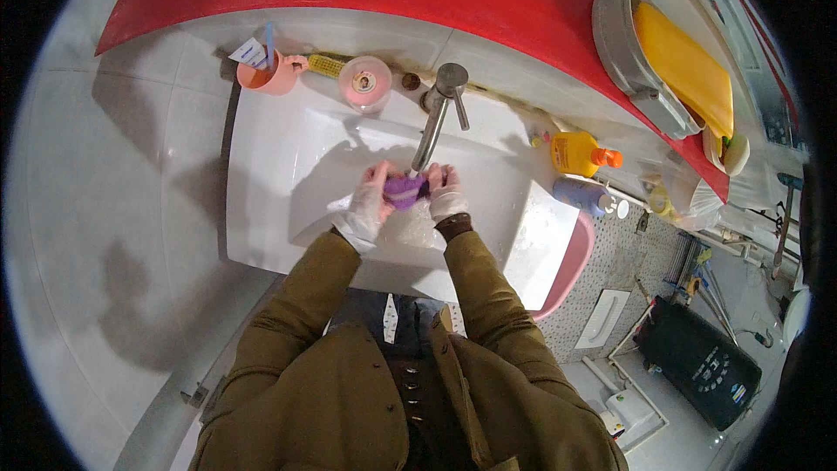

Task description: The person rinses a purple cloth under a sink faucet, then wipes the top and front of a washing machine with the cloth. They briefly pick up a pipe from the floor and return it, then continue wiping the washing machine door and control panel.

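Below the spout of a metal faucet (433, 133), a small purple fabric item with paler stripes (403, 193) is stretched between my hands; it looks like a sock, but its full shape is hidden. My left hand (370, 208) grips its left side, fingers curled over it. At its right, darker end, my right hand (447, 194) pinches it with bent fingers. Whitish coverings wrap the wrists and part of both hands. Water runs into the white sink (270, 166) and splashes beneath the fabric.
Along the sink's back edge stand a pink mug (268, 78), a yellow brush (327, 65) and a round pink container (364, 85). To the right are an orange bottle (575, 155) and a lavender bottle (582, 195). Overhead runs a red shelf (392, 13); a pink basin (571, 270) sits lower right.
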A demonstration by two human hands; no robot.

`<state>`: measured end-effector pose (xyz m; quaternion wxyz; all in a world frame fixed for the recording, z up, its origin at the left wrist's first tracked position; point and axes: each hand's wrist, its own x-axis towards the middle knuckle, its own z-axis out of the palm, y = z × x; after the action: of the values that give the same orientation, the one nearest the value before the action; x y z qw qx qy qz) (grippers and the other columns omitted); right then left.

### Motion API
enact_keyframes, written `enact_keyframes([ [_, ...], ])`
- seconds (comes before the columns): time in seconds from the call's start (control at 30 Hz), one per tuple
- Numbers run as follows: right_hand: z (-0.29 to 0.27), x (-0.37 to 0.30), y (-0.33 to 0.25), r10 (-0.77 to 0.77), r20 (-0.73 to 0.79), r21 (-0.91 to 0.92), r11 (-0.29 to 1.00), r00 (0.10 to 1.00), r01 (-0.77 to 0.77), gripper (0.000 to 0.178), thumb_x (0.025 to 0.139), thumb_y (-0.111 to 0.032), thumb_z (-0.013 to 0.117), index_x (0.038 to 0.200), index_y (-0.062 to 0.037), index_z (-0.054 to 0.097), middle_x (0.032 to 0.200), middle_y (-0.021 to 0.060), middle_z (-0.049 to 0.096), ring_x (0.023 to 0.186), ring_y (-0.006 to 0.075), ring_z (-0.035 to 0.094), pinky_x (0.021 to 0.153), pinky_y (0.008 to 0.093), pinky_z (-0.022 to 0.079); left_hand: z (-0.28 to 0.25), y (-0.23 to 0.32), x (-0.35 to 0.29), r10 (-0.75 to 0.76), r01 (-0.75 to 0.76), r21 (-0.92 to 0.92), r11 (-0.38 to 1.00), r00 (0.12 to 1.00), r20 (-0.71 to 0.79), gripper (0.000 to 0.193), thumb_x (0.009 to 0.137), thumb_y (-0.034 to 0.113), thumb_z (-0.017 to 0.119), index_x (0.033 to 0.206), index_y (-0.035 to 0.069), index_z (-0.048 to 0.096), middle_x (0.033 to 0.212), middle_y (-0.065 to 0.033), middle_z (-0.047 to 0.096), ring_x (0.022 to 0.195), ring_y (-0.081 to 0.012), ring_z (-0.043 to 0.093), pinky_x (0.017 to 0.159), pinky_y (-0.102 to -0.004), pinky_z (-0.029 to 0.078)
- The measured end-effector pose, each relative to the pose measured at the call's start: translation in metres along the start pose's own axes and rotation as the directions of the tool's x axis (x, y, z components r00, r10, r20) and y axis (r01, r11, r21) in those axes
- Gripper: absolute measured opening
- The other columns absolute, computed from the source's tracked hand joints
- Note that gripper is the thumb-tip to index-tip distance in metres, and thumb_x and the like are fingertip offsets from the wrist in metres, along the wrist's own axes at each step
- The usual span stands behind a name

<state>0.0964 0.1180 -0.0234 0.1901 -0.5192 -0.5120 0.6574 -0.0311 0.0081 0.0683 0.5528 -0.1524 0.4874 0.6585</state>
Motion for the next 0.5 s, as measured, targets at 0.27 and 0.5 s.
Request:
enact_keyframes([
  [0.27, 0.052, -0.117, -0.086, -0.219, 0.588, -0.092, 0.938, 0.779, 0.333, 0.005, 0.099, -0.005, 0.063, 0.102, -0.0027, 0.065, 0.088, 0.0102, 0.063, 0.072, 0.0226, 0.058, 0.070, 0.0355, 0.055, -0.041, -0.003, 0.020, -0.290, 0.383, -0.148, 0.912, 0.856, 0.428, 0.036, 0.107, 0.031, 0.054, 0.136, 0.011, 0.053, 0.122, -0.0074, 0.063, 0.097, -0.0182, 0.066, 0.079, -0.0353, 0.059],
  [0.5, 0.027, -0.083, -0.058, -0.170, 0.348, -0.291, 0.916, 0.922, 0.278, 0.012, 0.102, -0.011, 0.062, 0.109, -0.0016, 0.060, 0.092, 0.0092, 0.066, 0.075, 0.0165, 0.063, 0.060, 0.0316, 0.055, -0.023, -0.034, 0.013, -0.248, 0.244, -0.069, 0.967, 0.967, -0.057, 0.043, 0.103, 0.044, 0.059, 0.129, 0.009, 0.063, 0.120, -0.0088, 0.067, 0.106, -0.0198, 0.066, 0.090, -0.0345, 0.058],
])
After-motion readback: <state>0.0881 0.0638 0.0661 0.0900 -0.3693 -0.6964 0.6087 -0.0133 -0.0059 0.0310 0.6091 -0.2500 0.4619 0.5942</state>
